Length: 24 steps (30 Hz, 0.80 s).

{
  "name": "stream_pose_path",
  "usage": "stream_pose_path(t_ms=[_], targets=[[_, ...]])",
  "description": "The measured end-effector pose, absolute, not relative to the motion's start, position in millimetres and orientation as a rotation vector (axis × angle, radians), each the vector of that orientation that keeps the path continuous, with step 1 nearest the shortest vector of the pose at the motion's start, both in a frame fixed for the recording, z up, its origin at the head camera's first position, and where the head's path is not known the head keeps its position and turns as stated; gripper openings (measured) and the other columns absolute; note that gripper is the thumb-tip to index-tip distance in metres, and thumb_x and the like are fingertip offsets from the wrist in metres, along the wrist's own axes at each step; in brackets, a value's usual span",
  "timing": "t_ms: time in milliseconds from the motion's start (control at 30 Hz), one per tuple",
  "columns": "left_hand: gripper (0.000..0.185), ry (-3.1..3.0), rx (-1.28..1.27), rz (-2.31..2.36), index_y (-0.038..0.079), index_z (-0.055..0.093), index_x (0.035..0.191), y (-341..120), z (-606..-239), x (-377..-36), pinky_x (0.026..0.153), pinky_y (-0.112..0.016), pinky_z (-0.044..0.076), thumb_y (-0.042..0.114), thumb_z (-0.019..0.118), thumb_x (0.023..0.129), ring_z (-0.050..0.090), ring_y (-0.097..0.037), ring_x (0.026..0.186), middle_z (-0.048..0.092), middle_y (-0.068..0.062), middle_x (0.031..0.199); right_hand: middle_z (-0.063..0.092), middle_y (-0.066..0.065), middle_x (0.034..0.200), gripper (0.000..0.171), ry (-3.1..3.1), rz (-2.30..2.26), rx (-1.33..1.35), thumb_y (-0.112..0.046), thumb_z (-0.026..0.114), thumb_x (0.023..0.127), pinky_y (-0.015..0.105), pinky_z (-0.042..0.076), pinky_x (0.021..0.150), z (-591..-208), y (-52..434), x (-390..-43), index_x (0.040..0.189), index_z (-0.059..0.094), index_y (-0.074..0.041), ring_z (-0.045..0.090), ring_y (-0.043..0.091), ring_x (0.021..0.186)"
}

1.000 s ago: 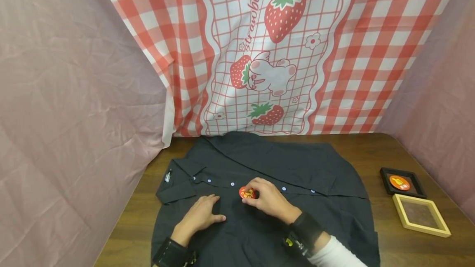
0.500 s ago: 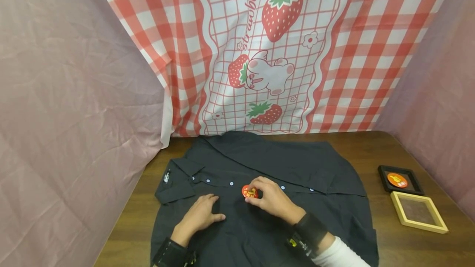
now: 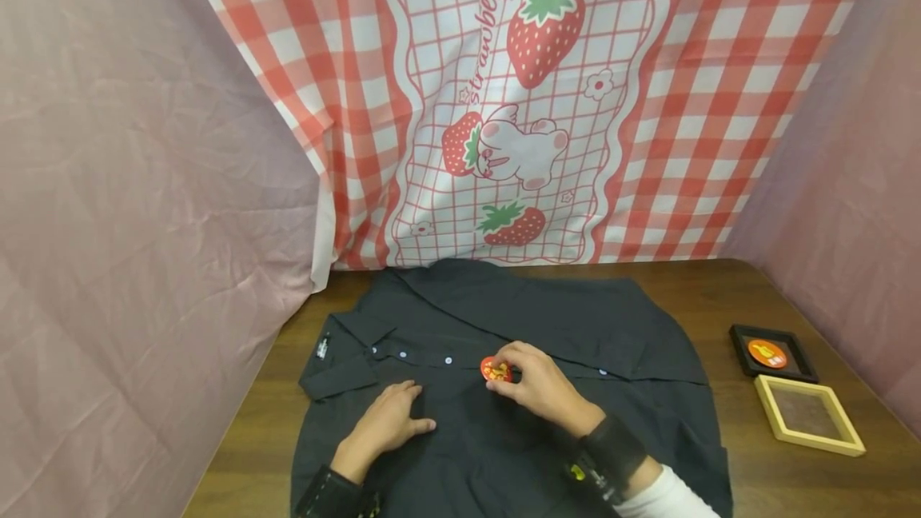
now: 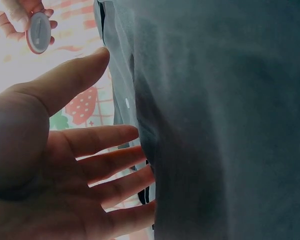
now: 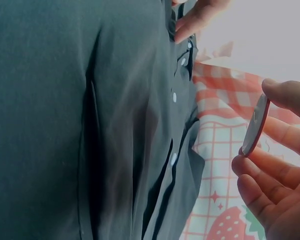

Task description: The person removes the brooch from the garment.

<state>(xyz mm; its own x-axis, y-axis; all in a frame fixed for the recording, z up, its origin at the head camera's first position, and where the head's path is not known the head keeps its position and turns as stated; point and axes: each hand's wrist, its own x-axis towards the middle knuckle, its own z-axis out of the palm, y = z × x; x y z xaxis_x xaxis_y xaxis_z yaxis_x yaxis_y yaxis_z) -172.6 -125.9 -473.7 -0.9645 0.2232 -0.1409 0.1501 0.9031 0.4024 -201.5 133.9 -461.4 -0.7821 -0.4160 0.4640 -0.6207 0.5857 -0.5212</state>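
Observation:
A black button-up shirt [image 3: 504,326] lies spread flat on the wooden table [image 3: 719,294]. My right hand [image 3: 536,382] pinches a small round red badge [image 3: 496,370] between thumb and fingers, just above the shirt's button line. The right wrist view shows the badge [image 5: 255,125] edge-on, held clear of the cloth [image 5: 90,125]. My left hand [image 3: 392,420] rests flat on the shirt to the left of the badge, fingers straight. In the left wrist view that hand [image 4: 80,165] lies against the fabric, and the badge's pale back [image 4: 38,32] shows at the upper left.
At the table's right edge sit a black square frame [image 3: 772,352] holding an orange badge and a light wooden frame [image 3: 807,416] in front of it. A strawberry-print checked cloth [image 3: 532,102] hangs behind; pink cloth [image 3: 144,182] walls both sides.
My right hand has carried the red badge a little to the right along the button line and lifted it slightly. The left hand has stayed put.

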Motion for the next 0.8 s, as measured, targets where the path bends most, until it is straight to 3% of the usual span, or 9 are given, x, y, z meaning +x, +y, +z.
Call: stream_pose_path(t_ms=[800], targets=[[0.065,2.865,0.291,0.625,-0.003,0.053,0.135,-120.4,-471.8,-171.0,0.11,-0.057,0.037,0.034,0.073,0.085,0.044,-0.044,0.132,0.049,-0.025,0.142,0.066,-0.006,0.092,0.024,-2.578,0.987,0.725,-0.024,0.084,0.076,0.027,0.052,0.072,-464.1,154.6,-197.5,0.095,0.072,-0.016,0.06,0.012,0.083]])
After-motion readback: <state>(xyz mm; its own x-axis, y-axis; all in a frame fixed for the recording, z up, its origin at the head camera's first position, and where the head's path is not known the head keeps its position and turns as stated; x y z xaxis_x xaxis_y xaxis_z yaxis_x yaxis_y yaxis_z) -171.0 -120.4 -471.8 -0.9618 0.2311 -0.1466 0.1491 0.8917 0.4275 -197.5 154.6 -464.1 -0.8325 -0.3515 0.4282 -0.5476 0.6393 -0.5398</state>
